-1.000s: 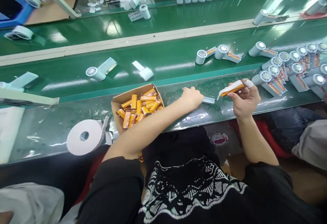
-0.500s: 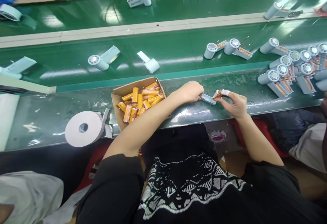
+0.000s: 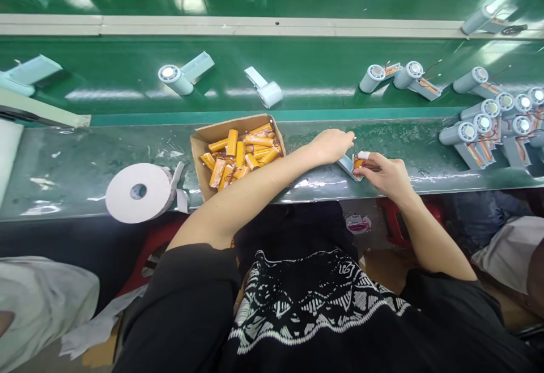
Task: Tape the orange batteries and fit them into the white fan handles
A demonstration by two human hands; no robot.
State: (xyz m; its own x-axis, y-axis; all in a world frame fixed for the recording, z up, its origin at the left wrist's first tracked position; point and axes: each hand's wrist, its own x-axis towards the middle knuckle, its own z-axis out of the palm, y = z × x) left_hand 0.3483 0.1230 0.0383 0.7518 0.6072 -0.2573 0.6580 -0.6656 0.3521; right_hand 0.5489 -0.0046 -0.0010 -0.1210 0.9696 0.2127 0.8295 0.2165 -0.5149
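My left hand [image 3: 332,144] rests curled on the plastic-covered bench, its fingers closed on the end of a pale blue flat casing part [image 3: 347,165]. My right hand [image 3: 381,173] is closed on an orange battery cell [image 3: 357,162] and presses it against that part; a white tape wrap covers its forefinger tip. An open cardboard box [image 3: 199,142] of orange battery cells [image 3: 240,152] sits just left of my left forearm.
A white tape roll [image 3: 138,193] lies on the bench at left. Pale blue cylindrical fan housings with flat parts lie on the green belt [image 3: 297,78], with several clustered at the right [image 3: 488,126]. Another person's clothing shows at right [image 3: 505,254].
My right hand came down from mid-air with the battery cell and met my left hand at the casing part on the bench. The view shifted downward.
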